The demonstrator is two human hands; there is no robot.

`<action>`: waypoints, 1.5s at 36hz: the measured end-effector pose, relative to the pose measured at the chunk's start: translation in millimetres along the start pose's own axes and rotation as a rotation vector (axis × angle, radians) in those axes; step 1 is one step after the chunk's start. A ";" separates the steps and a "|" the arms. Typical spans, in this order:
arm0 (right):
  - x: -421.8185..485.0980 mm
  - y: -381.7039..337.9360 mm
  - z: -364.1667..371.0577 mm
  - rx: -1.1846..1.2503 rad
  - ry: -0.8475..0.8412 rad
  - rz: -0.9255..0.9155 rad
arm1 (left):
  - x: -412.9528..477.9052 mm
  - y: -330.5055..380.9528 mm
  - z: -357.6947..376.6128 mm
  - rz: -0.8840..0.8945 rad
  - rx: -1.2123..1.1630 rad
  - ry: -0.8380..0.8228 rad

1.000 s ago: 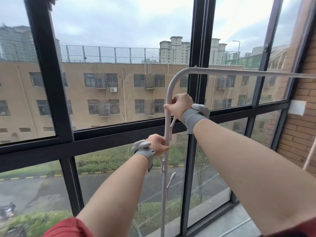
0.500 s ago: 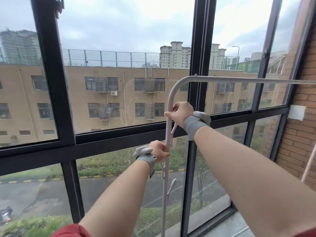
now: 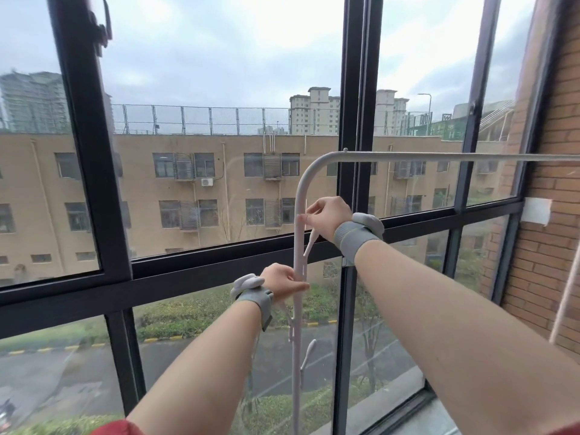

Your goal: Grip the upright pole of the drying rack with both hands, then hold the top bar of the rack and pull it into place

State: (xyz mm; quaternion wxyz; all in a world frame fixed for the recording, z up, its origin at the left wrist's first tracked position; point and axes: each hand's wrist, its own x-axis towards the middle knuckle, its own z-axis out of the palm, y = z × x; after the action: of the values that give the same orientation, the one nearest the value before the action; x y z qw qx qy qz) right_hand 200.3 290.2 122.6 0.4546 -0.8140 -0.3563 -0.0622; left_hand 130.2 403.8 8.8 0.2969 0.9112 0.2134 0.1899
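A: What do I have on the left side?

B: I see a black window frame (image 3: 94, 189) with a latch (image 3: 102, 25) near its top, and a beige building (image 3: 188, 189) across the road behind the glass. A red sleeve (image 3: 120, 428) shows at the bottom edge.

A: Left hand?

B: The left hand (image 3: 281, 285) sits low on the white rack pole (image 3: 296, 340). Its fingers are curled round the upright and the thumb lies across the front of it. A grey wristband (image 3: 252, 298) with a pale puck on top is strapped on that wrist.

A: Where is the rack itself?

B: It stands upright just inside the glass, right of centre and beside the black mullion (image 3: 356, 120). The pole bends at the top into a horizontal bar (image 3: 455, 157) that runs off the right edge. Small hook pegs (image 3: 309, 350) stick out of the pole below the left hand.

A: Right hand?

B: The right hand (image 3: 329, 216) is higher, just under the bend. It pinches the pole with thumb and fingertips, and one peg (image 3: 310, 243) angles up beneath its palm. It has the same kind of band on the wrist.

A: Far right?

B: I see a brick wall (image 3: 552, 215) with a white patch (image 3: 536, 211) on it.
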 end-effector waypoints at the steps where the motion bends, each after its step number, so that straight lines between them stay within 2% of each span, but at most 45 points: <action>1: -0.5 0.9 -0.3 0.008 -0.008 0.003 | -0.3 -3.0 -1.7 -0.002 -0.017 0.013; 5: 6.4 2.4 -20.2 -0.008 0.025 -0.006 | 7.9 9.8 -19.2 0.050 -0.089 0.088; 18: 29.5 13.0 -100.3 -0.223 0.232 0.047 | 39.7 108.2 -108.6 0.311 -0.049 0.344; 24: 42.5 26.2 -132.6 -0.278 0.311 0.051 | 55.0 158.0 -125.9 0.426 0.124 0.316; 30: 58.3 44.5 -164.7 -0.437 0.348 0.040 | 79.8 215.9 -102.2 0.540 0.374 0.317; 36: 75.3 64.7 -175.5 -0.563 0.342 -0.016 | 100.0 253.1 -76.1 0.542 0.573 0.259; 43: 104.7 97.9 -196.9 -0.670 0.308 -0.082 | 134.7 293.5 -56.6 0.522 0.618 0.263; 48: 121.7 111.3 -212.4 -0.675 0.246 -0.028 | 153.6 302.5 -38.1 0.495 0.726 0.239; 54: 142.1 127.6 -218.6 -0.695 0.208 0.028 | 161.9 300.2 -27.9 0.446 0.714 0.270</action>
State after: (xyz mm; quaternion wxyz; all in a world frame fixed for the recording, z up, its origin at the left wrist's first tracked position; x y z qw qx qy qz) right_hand 435.1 150.6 220.9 0.1855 -0.9139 -0.2548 -0.2558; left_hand 335.3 278.0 252.1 -0.1155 0.9474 0.1007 0.2809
